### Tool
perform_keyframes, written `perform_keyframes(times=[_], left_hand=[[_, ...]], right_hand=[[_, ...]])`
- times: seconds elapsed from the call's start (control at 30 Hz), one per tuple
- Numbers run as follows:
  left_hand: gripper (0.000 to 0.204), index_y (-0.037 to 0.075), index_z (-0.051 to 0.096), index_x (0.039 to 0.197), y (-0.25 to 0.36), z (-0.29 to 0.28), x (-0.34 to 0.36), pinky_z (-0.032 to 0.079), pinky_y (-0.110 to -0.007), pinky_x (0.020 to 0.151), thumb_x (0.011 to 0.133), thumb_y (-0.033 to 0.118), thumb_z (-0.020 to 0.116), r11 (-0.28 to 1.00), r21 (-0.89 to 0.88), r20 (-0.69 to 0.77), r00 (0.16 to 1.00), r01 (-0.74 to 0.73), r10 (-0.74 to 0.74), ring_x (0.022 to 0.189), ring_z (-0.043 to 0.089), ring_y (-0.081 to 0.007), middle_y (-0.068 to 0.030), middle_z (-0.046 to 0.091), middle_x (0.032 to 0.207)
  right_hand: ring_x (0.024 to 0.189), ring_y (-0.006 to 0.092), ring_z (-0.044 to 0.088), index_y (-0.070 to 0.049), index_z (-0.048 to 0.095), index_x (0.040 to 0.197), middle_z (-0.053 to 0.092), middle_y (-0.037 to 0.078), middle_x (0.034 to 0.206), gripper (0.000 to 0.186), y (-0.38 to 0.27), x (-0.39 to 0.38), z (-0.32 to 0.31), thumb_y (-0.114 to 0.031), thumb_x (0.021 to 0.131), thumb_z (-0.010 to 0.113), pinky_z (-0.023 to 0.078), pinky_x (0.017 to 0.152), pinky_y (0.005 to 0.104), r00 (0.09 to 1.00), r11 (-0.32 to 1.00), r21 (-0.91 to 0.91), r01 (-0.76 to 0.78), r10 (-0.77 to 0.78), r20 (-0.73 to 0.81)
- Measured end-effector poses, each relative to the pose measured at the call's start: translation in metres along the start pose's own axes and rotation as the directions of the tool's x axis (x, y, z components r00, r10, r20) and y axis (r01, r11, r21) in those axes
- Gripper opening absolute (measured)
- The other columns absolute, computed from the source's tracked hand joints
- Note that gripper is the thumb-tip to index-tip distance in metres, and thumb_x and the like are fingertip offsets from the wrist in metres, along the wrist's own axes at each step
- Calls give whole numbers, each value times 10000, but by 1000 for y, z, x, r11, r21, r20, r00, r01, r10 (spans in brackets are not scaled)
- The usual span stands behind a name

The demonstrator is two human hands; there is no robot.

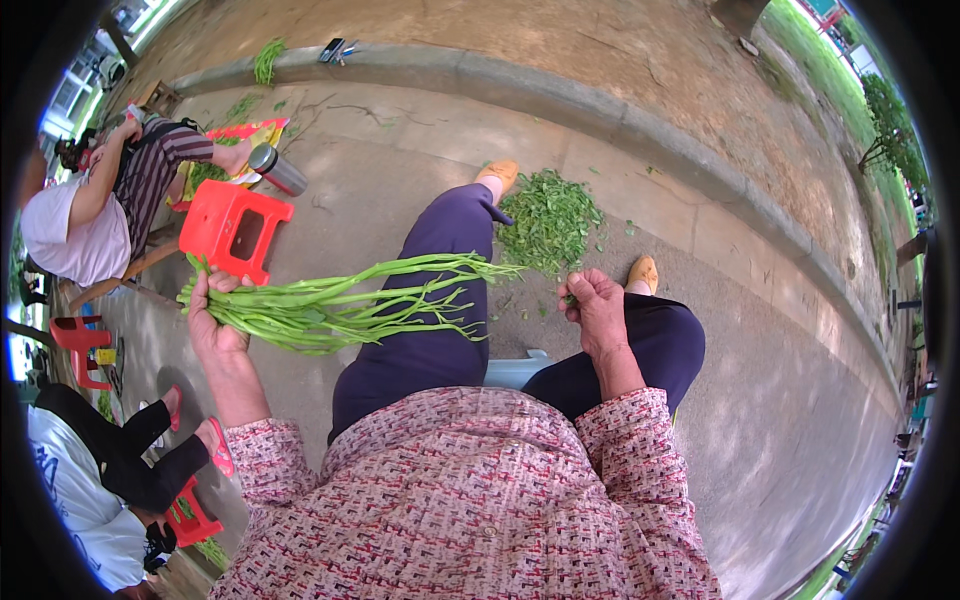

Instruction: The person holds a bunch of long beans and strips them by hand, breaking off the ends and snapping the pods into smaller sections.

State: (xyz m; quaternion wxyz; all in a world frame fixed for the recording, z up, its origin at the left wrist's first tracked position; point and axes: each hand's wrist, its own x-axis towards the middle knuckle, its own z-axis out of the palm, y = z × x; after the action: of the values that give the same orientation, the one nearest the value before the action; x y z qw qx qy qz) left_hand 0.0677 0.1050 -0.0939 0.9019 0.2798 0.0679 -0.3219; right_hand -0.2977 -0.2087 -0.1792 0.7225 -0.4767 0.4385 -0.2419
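Outdoors, on a paved walkway (420, 140) edged by a concrete curb (560, 90) with bare earth and grass beyond; low red plastic stools (235, 230) set on the ground; people seated nearby (100, 210); heap of plucked green leaves (550, 220) on the pavement; trees (890, 130) at the far rim.

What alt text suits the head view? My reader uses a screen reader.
Seated outdoors, a person's left hand grips a bundle of long green stems while the right hand pinches a small piece above a pile of picked leaves on pavement.
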Motion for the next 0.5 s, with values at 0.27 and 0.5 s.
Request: perform_keyframes(times=[0.27, 0.5], left_hand=[[141, 42, 535, 952, 3, 2, -3, 440, -476, 848, 898, 171, 524, 999, -19, 0, 1000, 30, -30, 688, 544, -181, -14, 503, 734], [141, 48, 541, 952, -2, 9, -5, 435, -473, 839, 897, 177, 526, 999, -14, -28, 999, 32, -32, 680, 545, -183, -7, 507, 729]], right_hand=[[715, 224, 593, -54, 603, 914, 600, 86, 798, 138, -7, -12, 77, -140, 813, 639, 472, 623, 344, 841, 611, -591, 527, -473, 260], [758, 300, 597, -89, 612, 844, 581, 92, 800, 144, -5, 3, 97, -152, 740, 689, 471, 646, 398, 816, 359, -787, 501, -499, 292]])
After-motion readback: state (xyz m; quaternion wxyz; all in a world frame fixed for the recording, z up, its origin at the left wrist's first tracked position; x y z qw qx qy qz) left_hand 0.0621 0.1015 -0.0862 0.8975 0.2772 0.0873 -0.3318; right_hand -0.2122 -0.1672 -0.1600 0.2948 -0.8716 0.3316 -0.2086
